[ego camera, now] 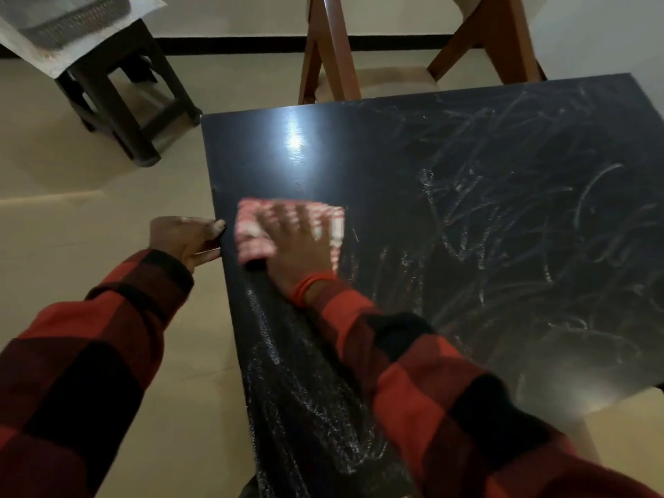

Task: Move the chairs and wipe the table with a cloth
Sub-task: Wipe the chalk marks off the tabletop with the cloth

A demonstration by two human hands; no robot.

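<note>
A black table fills the right half of the view, its top streaked with whitish smears. My right hand lies flat on a red-and-white checked cloth near the table's left edge, pressing it onto the surface; hand and cloth are motion-blurred. My left hand grips the table's left edge, thumb on top. A wooden chair with a beige seat stands just behind the table's far edge.
A dark stool stands on the beige floor at the upper left, carrying a paper-lined grey basket. Open floor lies left of the table. A white wall with a black skirting line runs across the back.
</note>
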